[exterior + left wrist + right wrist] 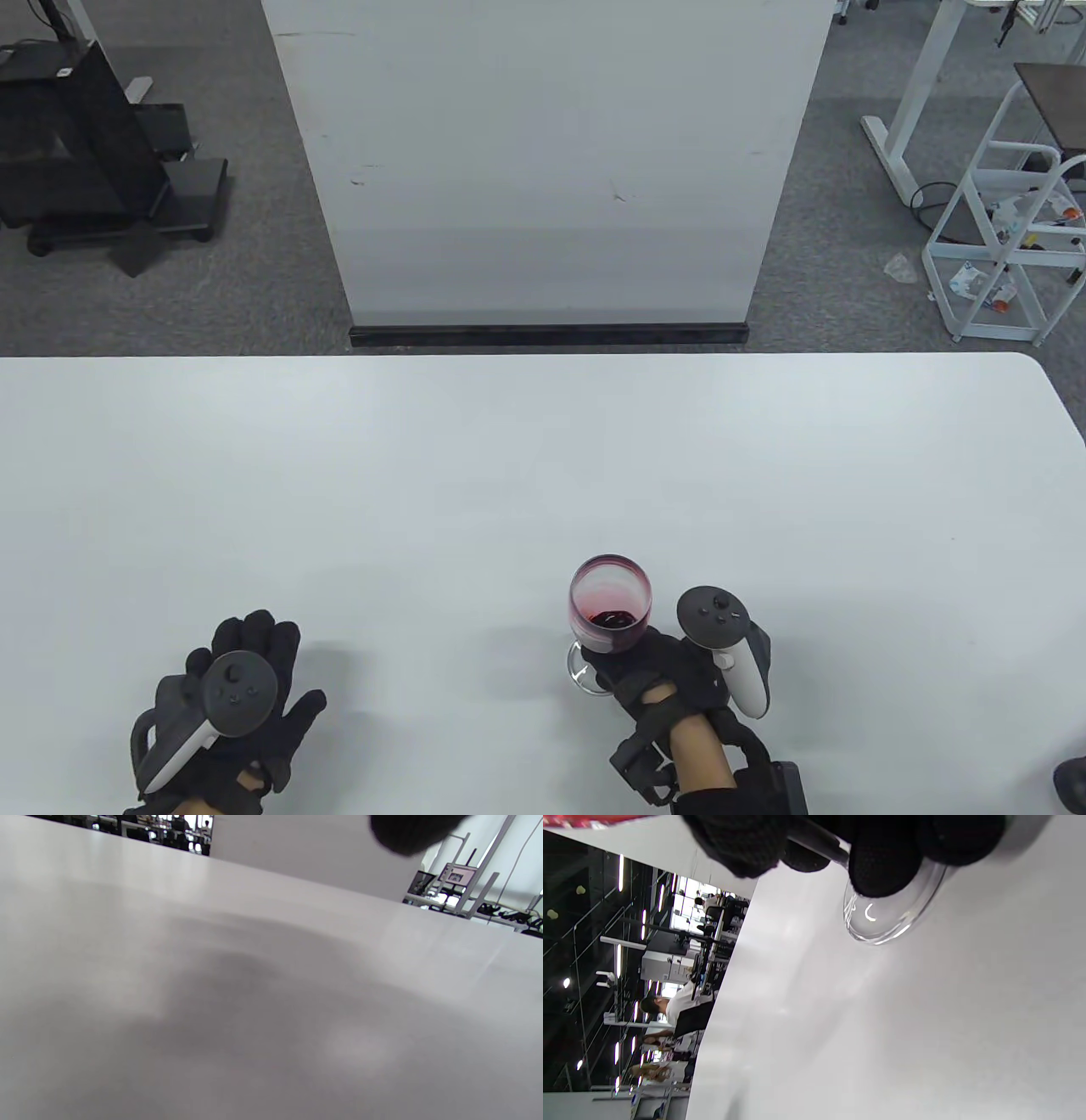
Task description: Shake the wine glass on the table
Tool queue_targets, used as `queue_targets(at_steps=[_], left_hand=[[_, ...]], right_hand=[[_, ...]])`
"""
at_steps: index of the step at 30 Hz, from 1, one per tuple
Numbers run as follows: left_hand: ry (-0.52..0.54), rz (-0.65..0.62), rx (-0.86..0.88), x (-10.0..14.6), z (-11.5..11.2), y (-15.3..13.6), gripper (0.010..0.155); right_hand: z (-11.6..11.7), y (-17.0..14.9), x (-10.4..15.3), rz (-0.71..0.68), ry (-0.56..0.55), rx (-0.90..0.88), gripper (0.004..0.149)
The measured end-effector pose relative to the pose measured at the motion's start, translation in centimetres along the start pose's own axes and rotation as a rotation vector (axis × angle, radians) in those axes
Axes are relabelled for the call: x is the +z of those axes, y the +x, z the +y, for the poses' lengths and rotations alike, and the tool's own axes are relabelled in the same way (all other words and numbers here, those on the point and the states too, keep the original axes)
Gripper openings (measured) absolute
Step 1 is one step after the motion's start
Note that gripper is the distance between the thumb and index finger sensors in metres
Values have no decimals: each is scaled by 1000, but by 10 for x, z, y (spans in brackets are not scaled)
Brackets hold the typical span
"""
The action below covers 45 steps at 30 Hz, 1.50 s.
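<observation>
Your left hand [229, 717] & right hand [691, 679] both wore black knit sensor gloves w/ black straps round the wrists. Each had a tracker on the back: dark grey round head w/ small buttons, white handle. Bare skin showed on your right forearm below the glove cuff. Knit weave was clear on the fingertips [882, 866] in the right wrist view.

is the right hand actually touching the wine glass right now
Touching. In the right wrist view, the black-gloved right hand wraps its fingers around the stem of the clear wine glass holding red liquid, just above its round foot.
</observation>
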<state>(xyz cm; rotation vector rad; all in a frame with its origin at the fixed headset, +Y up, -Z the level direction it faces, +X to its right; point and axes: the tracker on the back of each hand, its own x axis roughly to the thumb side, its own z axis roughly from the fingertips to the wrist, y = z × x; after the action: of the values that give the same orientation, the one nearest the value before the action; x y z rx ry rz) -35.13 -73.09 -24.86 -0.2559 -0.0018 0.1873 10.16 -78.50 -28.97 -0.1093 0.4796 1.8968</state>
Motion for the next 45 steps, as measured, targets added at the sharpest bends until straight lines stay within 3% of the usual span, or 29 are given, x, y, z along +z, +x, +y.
queue_targets(at_steps=[2,5,9,14,18,22,26,30,34,38,42,45], left_hand=[[-2,1,1,-1,0,0,77],[-5,3,-6,-1,-1,0,77],[4,6,4,1,1,-1,77],[3,8,3,1,1,-1,77],[3,7,6,0,1,-1,77],[1,6,5,1,1,-1,77],[-6,7,11,0,0,-1,77],[-6,6,6,1,0,-1,77],[-5,9,12,0,1,-2,77],[-5,10,9,1,1,-1,77],[-13,11,11,0,1,-1,77],[-10,13,7,0,1,-1,77]], right_hand=[[5,-1,-1,-3,-7,-24,54],[2,-1,-2,2,89,-53,55],[0,-4,-1,2,8,-54,55],[-2,-3,-2,5,88,-52,55],[1,-5,-1,9,-30,-56,58],[-4,-3,-2,11,51,-46,55],[1,-4,-1,9,-43,-44,56],[-1,-1,-3,11,69,-14,54],[5,-2,-2,5,-20,-5,53],[-1,-1,-4,12,62,-18,53],[6,-1,-3,5,-40,-25,54],[2,0,-5,17,57,-32,54]])
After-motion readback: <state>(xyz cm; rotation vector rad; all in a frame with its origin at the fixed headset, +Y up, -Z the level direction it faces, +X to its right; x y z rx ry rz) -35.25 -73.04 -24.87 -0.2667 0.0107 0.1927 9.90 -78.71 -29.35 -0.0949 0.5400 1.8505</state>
